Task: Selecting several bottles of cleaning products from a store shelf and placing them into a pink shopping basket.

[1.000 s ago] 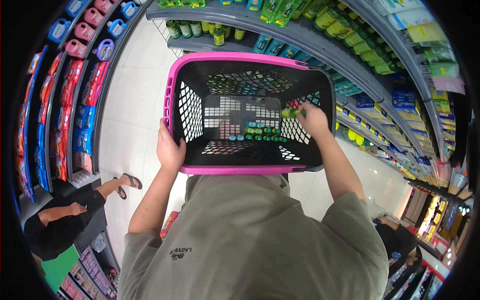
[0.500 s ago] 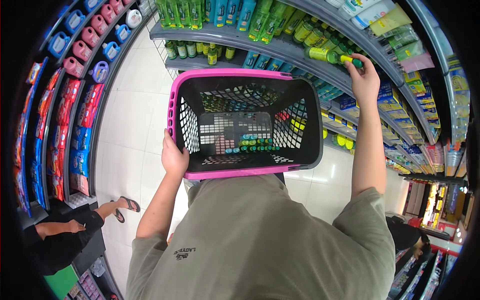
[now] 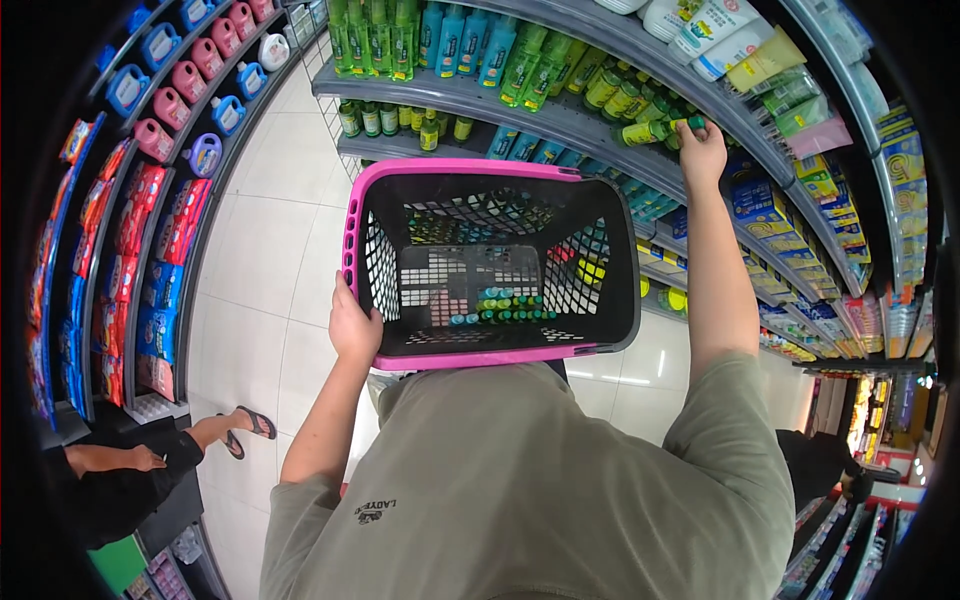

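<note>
My left hand (image 3: pixel 356 322) grips the near left corner of a black shopping basket (image 3: pixel 625 265) with a pink rim, held before my body. Inside, at its near side, sit several small bottles (image 3: pixel 515 306) with green and pale blue caps. My right hand (image 3: pixel 703 152) reaches beyond the basket's right side to a shelf. Its fingers are closed around the green cap end of a small green bottle with a yellow label (image 3: pixel 645 132). That bottle is tilted at the front of a row of similar bottles (image 3: pixel 612 92). My fingers partly hide the cap.
Grey shelves (image 3: pixel 440 92) curve ahead and right, with tall green bottles (image 3: pixel 372 40), blue bottles (image 3: pixel 449 42), tubes (image 3: pixel 715 30) and boxes (image 3: pixel 765 208). Detergent jugs (image 3: pixel 190 80) and red packs (image 3: pixel 140 205) line the left. Other people (image 3: pixel 130 470) stand left and right on the tiled floor (image 3: pixel 250 240).
My right hand has drawn slightly left and down with the small bottle. The basket and shelves sit a little lower in view; my left hand keeps its hold.
</note>
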`<action>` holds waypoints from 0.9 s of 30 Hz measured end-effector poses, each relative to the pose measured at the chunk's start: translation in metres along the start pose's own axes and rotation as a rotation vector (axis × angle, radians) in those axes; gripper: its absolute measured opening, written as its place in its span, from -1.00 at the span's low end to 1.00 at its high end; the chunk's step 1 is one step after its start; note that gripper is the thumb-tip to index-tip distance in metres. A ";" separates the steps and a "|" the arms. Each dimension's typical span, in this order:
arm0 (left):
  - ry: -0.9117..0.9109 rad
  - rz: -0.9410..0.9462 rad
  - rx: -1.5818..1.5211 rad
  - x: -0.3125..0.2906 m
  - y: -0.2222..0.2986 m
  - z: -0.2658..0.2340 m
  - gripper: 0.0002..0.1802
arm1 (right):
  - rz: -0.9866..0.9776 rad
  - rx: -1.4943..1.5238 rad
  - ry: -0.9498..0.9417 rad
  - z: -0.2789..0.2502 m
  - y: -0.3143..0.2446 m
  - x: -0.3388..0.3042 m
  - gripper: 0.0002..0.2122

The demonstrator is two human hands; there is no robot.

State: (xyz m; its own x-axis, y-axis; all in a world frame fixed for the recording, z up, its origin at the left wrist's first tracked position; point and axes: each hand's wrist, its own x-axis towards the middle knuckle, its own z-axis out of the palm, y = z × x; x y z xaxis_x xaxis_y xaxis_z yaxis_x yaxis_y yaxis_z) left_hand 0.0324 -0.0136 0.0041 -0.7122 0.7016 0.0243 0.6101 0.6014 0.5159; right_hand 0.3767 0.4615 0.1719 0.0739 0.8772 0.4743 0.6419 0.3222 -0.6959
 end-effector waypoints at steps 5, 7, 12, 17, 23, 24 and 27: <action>0.010 0.005 -0.003 -0.001 0.000 0.000 -0.04 | 0.107 0.221 -0.051 0.011 -0.017 0.007 -0.63; 0.009 -0.001 0.005 -0.001 0.001 0.000 -0.03 | 0.161 0.346 -0.053 0.015 -0.031 0.005 -0.65; -0.005 -0.019 0.009 -0.001 0.001 -0.001 -0.03 | 0.120 0.318 -0.180 0.017 -0.055 0.004 -0.67; -0.009 -0.028 0.010 -0.001 0.002 -0.001 -0.03 | 0.132 0.325 -0.262 0.016 -0.062 0.005 -0.66; -0.015 -0.028 0.012 -0.001 0.003 -0.002 -0.03 | 0.104 0.338 -0.279 0.015 -0.060 0.003 -0.66; -0.023 -0.037 0.012 -0.002 0.004 -0.003 -0.03 | 0.097 0.324 -0.273 0.015 -0.059 0.002 -0.66; 0.025 0.005 0.003 -0.003 -0.004 0.001 -0.04 | 0.090 0.310 -0.275 0.016 -0.062 -0.001 -0.64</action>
State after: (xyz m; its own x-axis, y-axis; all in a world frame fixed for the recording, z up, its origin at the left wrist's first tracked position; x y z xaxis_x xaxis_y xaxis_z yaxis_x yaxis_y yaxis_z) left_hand 0.0324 -0.0173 0.0011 -0.7174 0.6949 0.0488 0.6149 0.5988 0.5131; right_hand 0.3243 0.4467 0.2060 -0.1140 0.9556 0.2719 0.3790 0.2948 -0.8772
